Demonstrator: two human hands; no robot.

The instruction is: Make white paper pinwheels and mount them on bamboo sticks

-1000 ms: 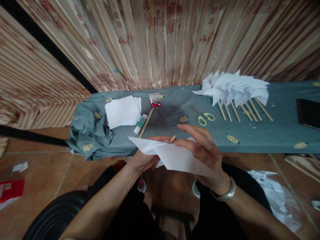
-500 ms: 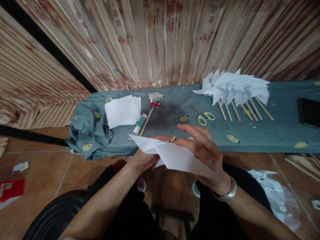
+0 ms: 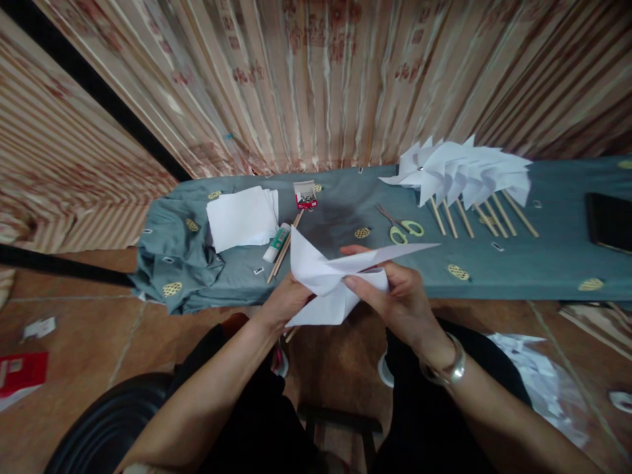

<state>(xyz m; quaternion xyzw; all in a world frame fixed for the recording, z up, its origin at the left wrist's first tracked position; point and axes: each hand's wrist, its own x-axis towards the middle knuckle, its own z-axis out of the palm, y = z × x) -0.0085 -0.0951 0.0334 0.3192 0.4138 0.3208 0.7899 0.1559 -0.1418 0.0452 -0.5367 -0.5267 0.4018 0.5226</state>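
Observation:
Both my hands hold a white paper pinwheel (image 3: 330, 282) just in front of the table's near edge. My left hand (image 3: 279, 304) grips it from below and behind, fingers mostly hidden by the paper; a bit of wooden stick (image 3: 290, 334) pokes out under that hand. My right hand (image 3: 399, 294) pinches the folded flaps at the middle, thumb on top. One flap points right over the table.
The table has a grey-green cloth (image 3: 518, 276). On it lie a stack of white paper squares (image 3: 241, 218), a glue stick (image 3: 277, 243), wooden sticks (image 3: 284, 249), a small box of pins (image 3: 305, 195), yellow-handled scissors (image 3: 402, 229), several finished pinwheels (image 3: 464, 178) and a dark phone (image 3: 609, 222). Paper scraps (image 3: 538, 388) litter the floor.
The paper was lying flat and wide between my hands; now its flaps are folded in toward the middle and it is lifted a little. My right hand has closed onto the centre.

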